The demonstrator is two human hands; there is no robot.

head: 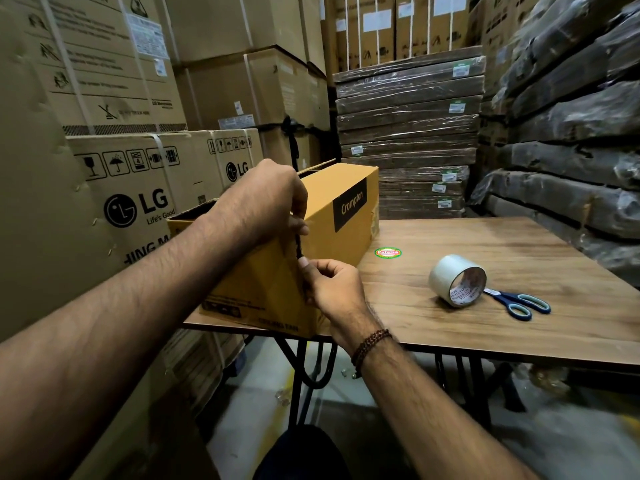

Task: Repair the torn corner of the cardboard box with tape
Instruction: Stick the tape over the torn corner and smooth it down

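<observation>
Tape not yet on — yellow cardboard box (322, 216) at frame centre has its near corner split; left hand (273, 199) and right hand (332, 289) pinch the seam, clear tape roll (457, 285) lower right untouched.

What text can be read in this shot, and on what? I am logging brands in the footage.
"Crompton": black label on the yellow cardboard box.
"LG" and "Life's Good": big carton at left.
"LG": smaller carton behind it.
"Patelsa": oval sticker on the table.
Too small or blurred: print inside the tape roll, print low on the yellow box, white labels on the stacked cartons and wrapped packs.
</observation>
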